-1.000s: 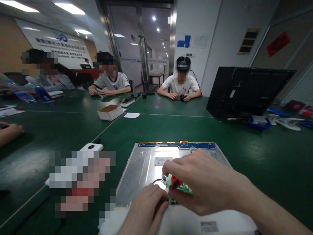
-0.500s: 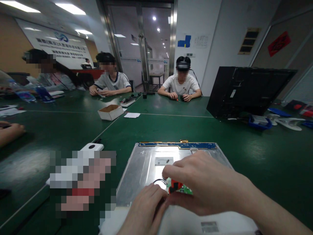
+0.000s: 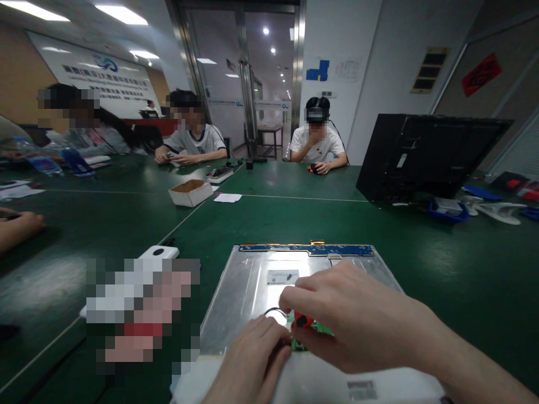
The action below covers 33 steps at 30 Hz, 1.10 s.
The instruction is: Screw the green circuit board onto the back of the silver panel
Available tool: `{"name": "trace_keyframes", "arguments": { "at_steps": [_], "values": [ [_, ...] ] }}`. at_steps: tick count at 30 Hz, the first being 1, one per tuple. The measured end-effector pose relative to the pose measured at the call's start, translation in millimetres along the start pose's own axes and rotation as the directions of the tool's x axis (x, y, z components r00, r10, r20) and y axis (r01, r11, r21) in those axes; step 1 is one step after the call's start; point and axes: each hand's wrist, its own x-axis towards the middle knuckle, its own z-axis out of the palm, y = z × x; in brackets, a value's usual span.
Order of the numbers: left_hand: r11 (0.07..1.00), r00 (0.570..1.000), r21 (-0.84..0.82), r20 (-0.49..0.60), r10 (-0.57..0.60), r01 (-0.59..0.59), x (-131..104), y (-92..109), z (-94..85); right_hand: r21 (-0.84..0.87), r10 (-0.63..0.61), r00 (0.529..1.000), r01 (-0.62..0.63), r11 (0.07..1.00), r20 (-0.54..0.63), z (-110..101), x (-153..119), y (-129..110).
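Note:
In front of me lies a flat metal-backed display panel [image 3: 248, 286], with a long blue circuit strip [image 3: 303, 250] along its far edge. My right hand [image 3: 341, 314] grips a screwdriver [image 3: 304, 320] by its red-and-black handle, over a green circuit board [image 3: 300, 345] on the panel. The tool's tip is hidden. My left hand [image 3: 256, 350] rests just left of it, fingers curled and pressed together at the board's near edge. What those fingers hold, if anything, is out of sight. A thin dark cable [image 3: 275, 310] loops beside the fingertips.
A black monitor [image 3: 429, 157] stands at the right, with a small blue tray [image 3: 448, 210] before it. An open carton [image 3: 191, 193] and a white paper [image 3: 227, 198] lie farther back. To my left is a white device [image 3: 160, 252], partly blurred. Several people sit around the green table [image 3: 295, 219].
The screwdriver handle has turned in my right hand, showing more red now. My left hand has barely shifted. Across the table, a person has raised one hand to their face.

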Motion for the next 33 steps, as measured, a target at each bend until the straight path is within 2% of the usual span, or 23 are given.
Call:
{"name": "trace_keyframes", "arguments": {
  "at_steps": [8,16,23,33],
  "values": [
    [1.0,0.999,-0.013,-0.043,0.009,-0.009,-2.0,-2.3,4.0,-0.012,0.01,1.0,-0.01,1.0,-0.017,2.4,-0.4,1.2],
    [1.0,1.0,-0.011,-0.003,-0.017,0.017,-1.8,-0.5,2.0,0.006,-0.001,1.0,0.001,1.0,-0.009,1.8,0.0,1.2],
    [0.999,0.998,-0.008,-0.058,0.036,-0.037,-1.6,-2.3,3.7,-0.028,0.026,0.999,-0.026,0.999,-0.026,2.1,1.5,2.3],
    [0.994,0.994,0.068,-0.072,0.086,-0.081,-1.7,-7.6,8.4,-0.018,0.025,1.0,-0.026,1.0,-0.011,1.2,2.2,0.7]
  ]
}}
